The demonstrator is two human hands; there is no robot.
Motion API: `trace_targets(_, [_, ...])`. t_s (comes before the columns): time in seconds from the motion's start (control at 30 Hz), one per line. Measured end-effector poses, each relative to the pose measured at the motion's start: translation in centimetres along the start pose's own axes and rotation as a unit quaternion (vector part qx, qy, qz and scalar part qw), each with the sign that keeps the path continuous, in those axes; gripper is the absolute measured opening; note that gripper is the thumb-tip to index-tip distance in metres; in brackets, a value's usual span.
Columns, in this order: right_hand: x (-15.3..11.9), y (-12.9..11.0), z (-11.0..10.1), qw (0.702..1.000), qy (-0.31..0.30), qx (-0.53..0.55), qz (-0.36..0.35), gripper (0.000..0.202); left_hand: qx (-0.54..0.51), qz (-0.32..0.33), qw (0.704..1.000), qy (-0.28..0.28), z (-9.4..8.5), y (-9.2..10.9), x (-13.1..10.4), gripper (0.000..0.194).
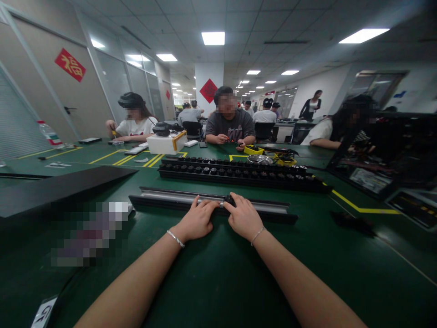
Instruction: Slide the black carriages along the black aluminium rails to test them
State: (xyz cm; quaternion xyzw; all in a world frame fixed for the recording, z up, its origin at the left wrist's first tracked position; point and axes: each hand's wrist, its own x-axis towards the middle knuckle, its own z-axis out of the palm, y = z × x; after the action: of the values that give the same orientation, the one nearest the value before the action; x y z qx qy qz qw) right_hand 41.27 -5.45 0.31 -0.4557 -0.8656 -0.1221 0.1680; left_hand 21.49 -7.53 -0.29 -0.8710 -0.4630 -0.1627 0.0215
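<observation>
A long black rail (pixel 164 197) with a shiny metal inner channel lies crosswise on the green table in front of me. My left hand (pixel 198 221) rests over its middle, fingers stretched out and apart across the channel. The left fingertips touch the metal near a small black part (pixel 229 199). Closed around that part from the right is my right hand (pixel 245 216), its fingers partly hiding it. The part sits at the channel, and its underside is hidden.
Behind the rail stand black strips (pixel 239 173) holding several round black pieces. A metal dish (pixel 259 159) and yellow trays (pixel 254 149) lie beyond. At left are a dark panel (pixel 61 189) and a blurred object (pixel 92 234). A person (pixel 230 120) sits opposite, holding a tool.
</observation>
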Motion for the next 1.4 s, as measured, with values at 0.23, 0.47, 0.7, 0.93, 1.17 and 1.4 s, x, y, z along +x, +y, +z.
trace_targets(0.23, [-0.1,0.4,0.3,1.0,0.013,0.007,0.005,0.041,0.006,-0.003,1.0,0.001,-0.1,0.1,0.0,0.061])
trace_targets(0.47, [-0.2,0.7,0.2,0.999,0.031,0.01,0.028,0.03,0.015,-0.004,1.0,0.003,0.1,0.1,0.0,0.061])
trace_targets(0.7, [-0.3,0.8,0.0,0.999,0.029,0.009,0.041,0.028,-0.004,-0.002,1.0,0.003,-0.1,0.1,0.0,0.06])
trace_targets(0.93, [-0.3,0.7,-0.3,0.999,0.02,0.002,0.048,0.028,0.007,-0.002,1.0,-0.002,-0.2,0.1,-0.1,0.061])
trace_targets(1.17, [-0.2,0.9,-0.5,0.998,0.019,-0.006,0.063,0.029,0.018,-0.005,1.0,-0.005,-0.2,-0.1,-0.1,0.062])
trace_targets(1.4, [-0.2,1.2,-0.4,0.994,0.023,-0.025,0.104,0.032,-0.004,-0.004,1.0,0.004,0.0,-0.1,-0.1,0.061])
